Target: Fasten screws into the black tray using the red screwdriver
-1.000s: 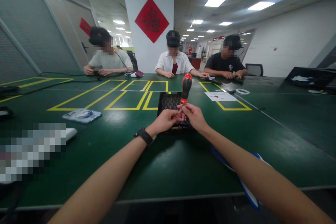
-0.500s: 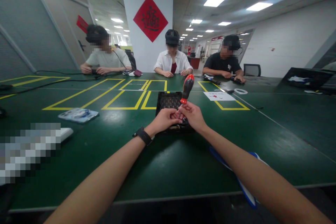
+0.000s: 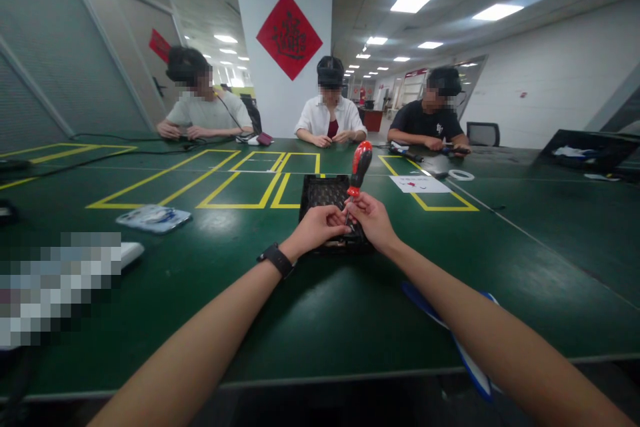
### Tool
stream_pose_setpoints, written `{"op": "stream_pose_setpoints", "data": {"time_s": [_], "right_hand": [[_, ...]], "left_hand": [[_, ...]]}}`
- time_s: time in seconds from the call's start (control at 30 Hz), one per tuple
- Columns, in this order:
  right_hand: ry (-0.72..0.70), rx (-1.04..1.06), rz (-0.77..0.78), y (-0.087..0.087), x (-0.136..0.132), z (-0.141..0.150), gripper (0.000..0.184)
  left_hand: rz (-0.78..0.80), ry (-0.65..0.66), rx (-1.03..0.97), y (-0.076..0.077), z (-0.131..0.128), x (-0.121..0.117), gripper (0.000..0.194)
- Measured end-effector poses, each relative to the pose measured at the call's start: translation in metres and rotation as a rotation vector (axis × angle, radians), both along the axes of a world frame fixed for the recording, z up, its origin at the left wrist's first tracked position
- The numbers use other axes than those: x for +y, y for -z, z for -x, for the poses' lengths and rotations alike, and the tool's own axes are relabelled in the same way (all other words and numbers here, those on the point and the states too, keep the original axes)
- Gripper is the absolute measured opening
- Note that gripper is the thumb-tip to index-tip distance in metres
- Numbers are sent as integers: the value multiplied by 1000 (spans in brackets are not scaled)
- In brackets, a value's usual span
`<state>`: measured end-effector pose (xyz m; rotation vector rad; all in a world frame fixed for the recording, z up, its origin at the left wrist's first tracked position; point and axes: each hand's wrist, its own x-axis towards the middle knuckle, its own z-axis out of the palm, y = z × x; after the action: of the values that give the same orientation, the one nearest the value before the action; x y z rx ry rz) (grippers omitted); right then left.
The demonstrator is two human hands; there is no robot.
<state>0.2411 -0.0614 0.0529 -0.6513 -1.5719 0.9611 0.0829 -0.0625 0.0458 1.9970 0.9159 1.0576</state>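
Note:
A screwdriver (image 3: 360,170) with a red and black handle stands nearly upright, leaning slightly right at its top. My right hand (image 3: 374,219) pinches its thin shaft just below the handle. Close to the shaft's lower end, my left hand (image 3: 320,227) has its thumb and fingers bent together in a pinch. Whatever lies between those fingertips is too small to make out. Under both hands sits a black rectangular case (image 3: 311,188) with a textured inside. The hands and shaft hide part of its near half, and the screwdriver's tip is hard to see.
A phone-like item in a pale case (image 3: 154,218) lies at left. Blue-and-white strips (image 3: 470,360) rest under my right forearm. Beyond the case are yellow tape outlines (image 3: 235,205), a printed paper (image 3: 420,184) and a white tape ring (image 3: 461,175). Three people sit across the table.
The view has shifted slightly, so everything appears a little further right. Both hands keep nearly the same pose around the screwdriver, which still stands over the black case.

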Motion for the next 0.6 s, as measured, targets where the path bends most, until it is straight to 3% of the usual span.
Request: {"op": "stream_pose_setpoints", "data": {"time_s": [0.27, 0.6], "right_hand": [[-15, 27, 20, 0, 0, 2, 25], [-22, -5, -31, -5, -9, 4, 30]], "left_hand": [[-20, -40, 65, 2, 1, 1, 36], [-11, 7, 70, 2, 3, 3, 32]]}}
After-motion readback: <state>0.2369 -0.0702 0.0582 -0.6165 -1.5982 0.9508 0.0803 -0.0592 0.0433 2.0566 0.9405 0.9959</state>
